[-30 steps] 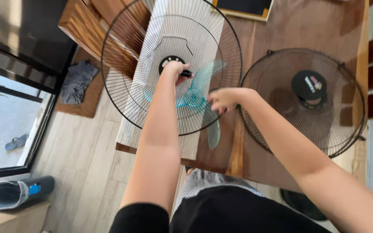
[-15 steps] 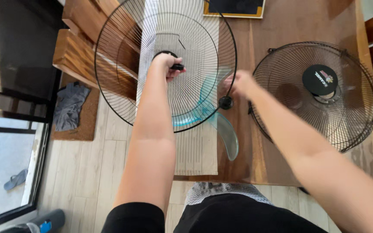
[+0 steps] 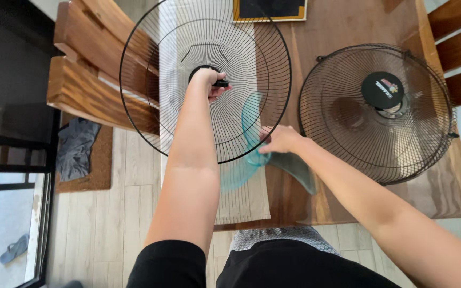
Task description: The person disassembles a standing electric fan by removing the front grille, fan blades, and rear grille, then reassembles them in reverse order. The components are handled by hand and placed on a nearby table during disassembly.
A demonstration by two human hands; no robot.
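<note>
in the head view, a round black wire fan guard (image 3: 156, 69) is held up over the near left part of a brown wooden table (image 3: 342, 26). the left hand (image 3: 209, 80) is closed around the small black hub (image 3: 221, 84) at the centre of this guard, the fingers curled tight about it and the forearm stretched straight out from the body. a translucent teal fan blade (image 3: 249, 125) is seen through and below the guard's lower right rim. the right hand (image 3: 278, 140) is closed on the middle of this blade, with the fingers wrapped round it; one lobe is turned up behind the wires, another hangs down to the left, and a darker lobe (image 3: 294, 170) is stretched out to the right over the table edge. a second black fan guard (image 3: 348, 128), with a round black centre cap (image 3: 382, 89), is laid flat on the table to the right, just beside the held guard and apart from both hands. a dark rectangular frame with a yellow border (image 3: 270, 9) is laid at the far edge of the table. a wooden bench (image 3: 81, 90) is placed to the left of the table, partly seen through the held guard. a grey cloth (image 3: 76, 149) is left on a brown mat (image 3: 100, 165) on the pale plank floor, and a sandal (image 3: 14, 249) is seen at the lower left.
</note>
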